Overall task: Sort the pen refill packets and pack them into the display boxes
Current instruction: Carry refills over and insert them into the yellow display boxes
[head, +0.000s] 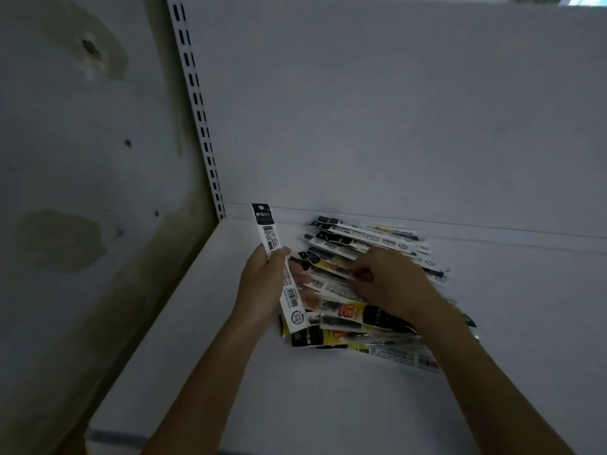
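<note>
While aloft, packet (265, 232) in left hand (262, 285)

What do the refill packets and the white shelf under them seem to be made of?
Refill packets: probably thin plastic film, glossy, with printed labels; a few show clear parts. The held packet in the left hand stands straight, so perhaps stiffened by the refill inside. Shelf: likely painted metal, smooth matte white; the slotted upright suggests steel shelving.
</note>
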The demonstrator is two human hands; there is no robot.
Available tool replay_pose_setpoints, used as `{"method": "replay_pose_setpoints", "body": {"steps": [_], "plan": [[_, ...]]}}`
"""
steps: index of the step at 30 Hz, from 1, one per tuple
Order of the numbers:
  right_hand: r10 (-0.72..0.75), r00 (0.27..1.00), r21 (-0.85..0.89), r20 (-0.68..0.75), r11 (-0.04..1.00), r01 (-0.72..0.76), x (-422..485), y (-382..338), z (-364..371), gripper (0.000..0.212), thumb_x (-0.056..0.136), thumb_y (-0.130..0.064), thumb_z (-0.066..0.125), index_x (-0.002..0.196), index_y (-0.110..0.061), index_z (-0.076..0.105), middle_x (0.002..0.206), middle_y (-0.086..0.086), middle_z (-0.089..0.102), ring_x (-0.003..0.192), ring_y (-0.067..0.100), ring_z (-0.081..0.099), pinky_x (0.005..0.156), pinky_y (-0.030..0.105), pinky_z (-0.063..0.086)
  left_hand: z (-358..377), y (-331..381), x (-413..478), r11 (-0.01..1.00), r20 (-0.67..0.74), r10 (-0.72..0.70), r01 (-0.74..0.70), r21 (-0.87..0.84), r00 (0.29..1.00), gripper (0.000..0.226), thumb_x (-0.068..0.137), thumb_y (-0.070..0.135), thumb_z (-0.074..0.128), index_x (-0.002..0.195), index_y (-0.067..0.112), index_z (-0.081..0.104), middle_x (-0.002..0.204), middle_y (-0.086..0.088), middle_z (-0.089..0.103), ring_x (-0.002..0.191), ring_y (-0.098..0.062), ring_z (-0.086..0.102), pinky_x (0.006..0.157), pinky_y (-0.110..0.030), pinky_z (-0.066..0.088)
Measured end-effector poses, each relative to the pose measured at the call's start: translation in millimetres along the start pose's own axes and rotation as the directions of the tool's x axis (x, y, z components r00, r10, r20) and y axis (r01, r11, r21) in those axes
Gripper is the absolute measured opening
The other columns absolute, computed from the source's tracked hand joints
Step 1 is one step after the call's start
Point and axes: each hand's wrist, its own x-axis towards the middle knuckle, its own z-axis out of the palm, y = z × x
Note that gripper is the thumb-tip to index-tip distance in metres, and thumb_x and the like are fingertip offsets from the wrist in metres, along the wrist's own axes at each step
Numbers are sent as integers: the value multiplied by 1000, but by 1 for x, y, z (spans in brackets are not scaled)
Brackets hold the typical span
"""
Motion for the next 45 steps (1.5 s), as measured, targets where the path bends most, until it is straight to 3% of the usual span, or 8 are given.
{"method": "replay_pose_setpoints", "body": {"steps": [9,12,14,21,30,35,40,45], "plan": [[-3,929,137,-370,989,58,8,-20,3,20,92,-19,53,91,-10,71,94,7,59,81,23,56,66,31,45,-3,-5,-3,989,77,-146,145,9,986,17,94,20,50,82,9,50,65,-6,48,36,-8,52,38,-17,43],[-144,907,185,-395,955,233,-1,-50,1,16,89,-13,56,83,-8,70,81,7,59,67,21,54,58,33,44,2,-2,-3,997,101,-82,80,25,991,55,78,55,59,109,9,56,100,-16,63,84,-18,69,76,-38,57],[-268,934,276,-239,903,329,-6,-65,0,16,90,-15,53,89,-11,69,83,7,63,71,19,58,63,32,48,1,-1,-4,997,119,-26,18,70,993,42,87,50,51,108,15,59,105,-13,66,99,-23,64,91,-45,50],[93,994,27,-64,995,-92,4,-13,7,19,89,-23,55,104,-18,65,101,1,61,95,23,59,77,34,51,-18,4,-1,997,59,36,-40,73,998,23,96,8,34,86,9,55,67,-5,59,39,-8,49,39,-20,42],[84,962,-6,-261,996,-88,1,-14,13,25,95,-22,47,105,-17,69,106,5,58,97,23,54,73,30,45,-17,1,-5,993,85,36,-45,107,996,21,98,16,38,90,15,57,71,-2,56,54,-10,47,49,-23,42],[-1,870,77,-493,996,44,2,-22,6,20,93,-15,51,95,-8,69,89,9,64,82,28,57,62,30,43,-15,2,-5,995,134,48,-59,82,990,22,99,22,39,90,13,57,64,0,48,43,-5,40,46,-21,36],[-287,671,31,-683,907,420,-3,-40,-6,19,87,-16,55,95,-10,72,92,6,63,80,14,48,68,21,38,-11,10,-6,970,241,-176,210,-120,954,48,97,46,30,93,6,56,61,-5,52,36,-7,41,36,-16,34],[-432,748,260,-504,749,609,-15,-56,-3,21,78,3,62,89,-9,75,101,6,66,90,9,62,76,23,52,-12,19,-14,956,429,-148,241,-170,891,53,95,50,31,93,11,67,72,-4,69,65,-13,65,56,-24,49]]}}
